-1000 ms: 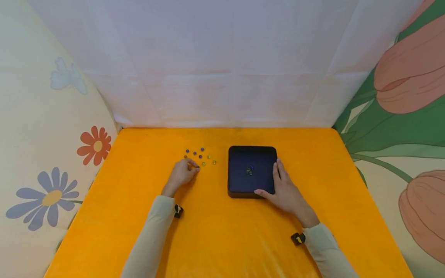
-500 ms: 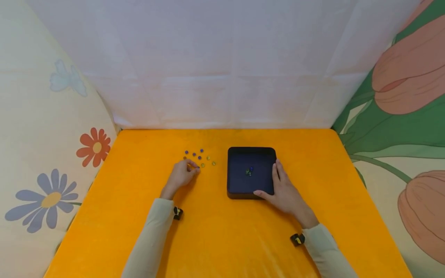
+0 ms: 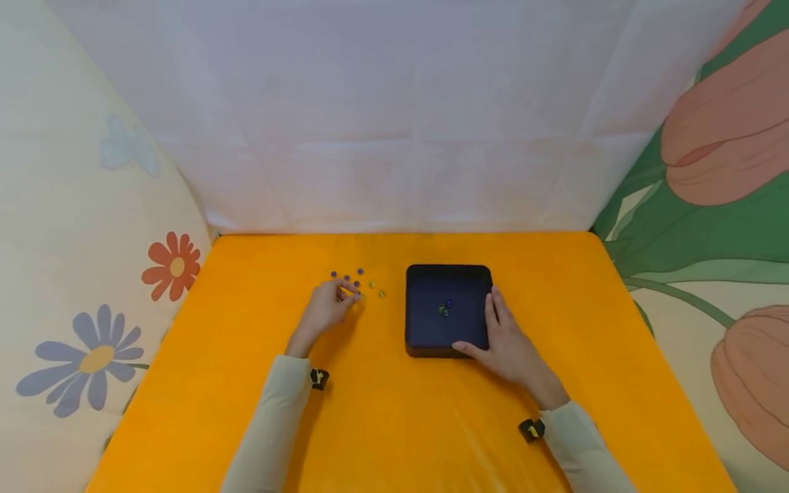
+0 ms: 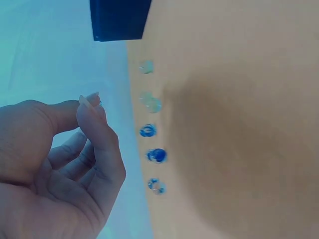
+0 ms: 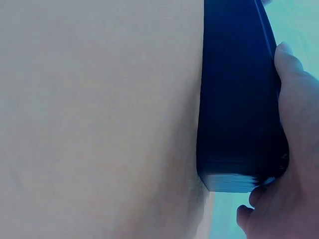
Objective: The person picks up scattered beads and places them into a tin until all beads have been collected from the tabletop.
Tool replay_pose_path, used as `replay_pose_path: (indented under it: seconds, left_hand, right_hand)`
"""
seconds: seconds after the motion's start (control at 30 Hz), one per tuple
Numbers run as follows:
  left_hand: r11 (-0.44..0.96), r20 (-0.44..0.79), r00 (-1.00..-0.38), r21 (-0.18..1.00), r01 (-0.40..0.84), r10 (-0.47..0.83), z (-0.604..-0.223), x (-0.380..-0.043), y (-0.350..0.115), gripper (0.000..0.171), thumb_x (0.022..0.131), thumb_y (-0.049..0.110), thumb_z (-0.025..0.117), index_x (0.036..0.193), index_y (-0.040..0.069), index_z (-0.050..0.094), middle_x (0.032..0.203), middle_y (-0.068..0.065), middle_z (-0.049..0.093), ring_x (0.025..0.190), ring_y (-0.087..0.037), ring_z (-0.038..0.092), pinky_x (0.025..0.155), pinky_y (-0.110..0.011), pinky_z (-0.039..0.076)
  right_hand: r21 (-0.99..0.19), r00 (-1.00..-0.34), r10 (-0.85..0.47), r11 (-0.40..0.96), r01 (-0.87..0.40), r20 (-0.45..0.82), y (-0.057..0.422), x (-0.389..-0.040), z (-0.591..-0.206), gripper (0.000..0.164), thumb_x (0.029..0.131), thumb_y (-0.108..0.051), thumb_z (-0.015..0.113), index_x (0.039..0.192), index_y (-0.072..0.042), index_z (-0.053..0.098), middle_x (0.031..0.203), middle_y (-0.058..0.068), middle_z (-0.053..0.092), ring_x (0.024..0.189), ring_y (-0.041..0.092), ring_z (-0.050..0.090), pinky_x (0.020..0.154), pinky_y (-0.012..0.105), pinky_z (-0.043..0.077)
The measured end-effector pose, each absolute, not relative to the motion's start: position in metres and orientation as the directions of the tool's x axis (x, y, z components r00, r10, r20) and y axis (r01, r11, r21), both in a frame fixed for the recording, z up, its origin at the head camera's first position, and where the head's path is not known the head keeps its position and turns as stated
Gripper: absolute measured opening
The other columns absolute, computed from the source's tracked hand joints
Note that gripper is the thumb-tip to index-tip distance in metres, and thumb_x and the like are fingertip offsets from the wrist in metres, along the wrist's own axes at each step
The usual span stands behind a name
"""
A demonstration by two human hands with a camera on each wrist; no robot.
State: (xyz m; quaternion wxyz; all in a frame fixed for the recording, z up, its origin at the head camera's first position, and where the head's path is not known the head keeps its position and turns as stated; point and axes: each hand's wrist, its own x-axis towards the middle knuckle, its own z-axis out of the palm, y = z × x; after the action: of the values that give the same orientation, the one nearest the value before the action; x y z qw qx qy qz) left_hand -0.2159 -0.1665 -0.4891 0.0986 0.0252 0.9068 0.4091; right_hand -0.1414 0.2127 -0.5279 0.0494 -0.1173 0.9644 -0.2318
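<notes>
Left hand (image 3: 325, 308) now slightly nearer the tray (image 3: 427, 352) (marble (image 4: 101, 104) in its pinch)

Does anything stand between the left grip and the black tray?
Yes, though low: a few yellow marbles lie on the table between the left grip and the tray, then the tray's raised rim. The right grip is at the tray's other side, off that path.
</notes>
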Motion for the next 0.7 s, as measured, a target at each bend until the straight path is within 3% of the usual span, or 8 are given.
replay_pose_path:
  seconds: [0.5,0.7]
  left_hand:
    - [0.662,-0.101,-0.978,0.748,0.045,0.181,-0.472,-0.215,-0.146,0.022,0.106,0.027,0.066,0.119,0.009,0.070,0.097,-0.018,0.069,0.059,-0.019,0.061,0.055,-0.031,0.056]
    - [0.642,-0.086,-0.980,0.765,0.050,0.179,-0.462,-0.222,-0.135,0.022,0.106,0.031,0.065,0.120,0.014,0.070,0.098,-0.025,0.072,0.063,-0.029,0.064,0.055,-0.031,0.054]
  right_hand:
    - [-0.436,-0.964,-0.258,0.876,-0.206,-0.063,0.214,-0.139,-0.527,0.128,0.089,-0.084,0.055,0.167,0.000,0.002,0.177,0.019,-0.011,0.163,0.045,0.015,0.117,0.058,0.043]
    - [-0.438,-0.964,-0.261,0.873,-0.215,-0.046,0.213,-0.140,-0.525,0.127,0.090,-0.083,0.056,0.167,0.002,0.002,0.177,0.021,-0.010,0.161,0.048,0.019,0.112,0.058,0.047]
